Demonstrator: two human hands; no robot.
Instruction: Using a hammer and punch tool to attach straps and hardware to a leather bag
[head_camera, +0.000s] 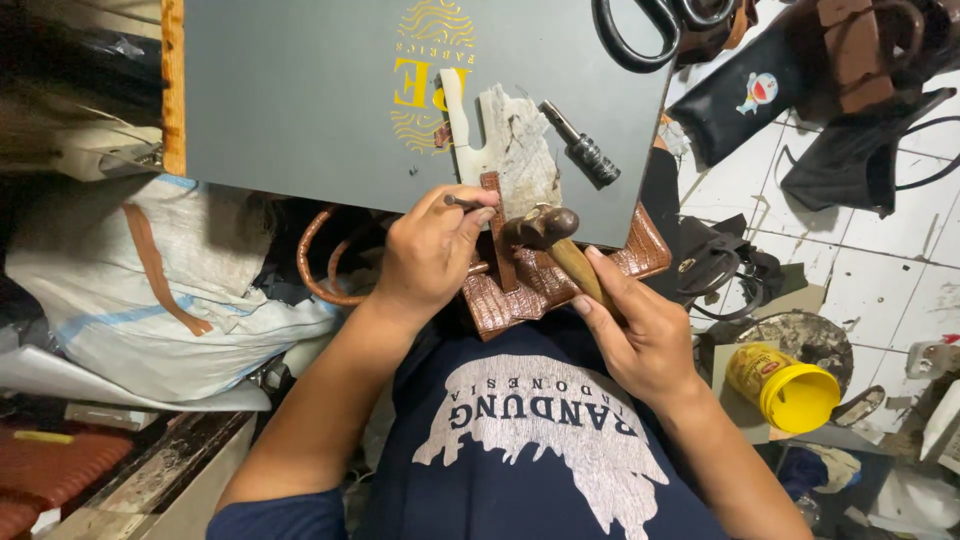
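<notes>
From the head view, the work in hand looks like punching or setting a hole in a leather strap: the left hand (432, 250) pinches a thin metal punch (462, 203) between thumb and fingertips, its tip held down near the top of a narrow brown strap (497, 235), while the right hand (640, 335) is wrapped tight round the wooden handle of a hammer (548, 232) whose dark head sits just beside the punch. The strap lies over a brown embossed-leather bag (540, 285) resting on the person's lap at the near edge of a grey board (320, 90). By my judgement the next move calls for a steady, upright punch and a short, square blow — fingers well clear. On the board lie a scarred white cutting slab (515, 145), a second dark metal punch (585, 148) and, at its far edge, black-handled scissors (650, 25). Around it the room is crowded — a white sack (150, 280) to the left, a white tiled floor (870, 250) to the right with dark bags and a yellow-lidded can (785, 388).
</notes>
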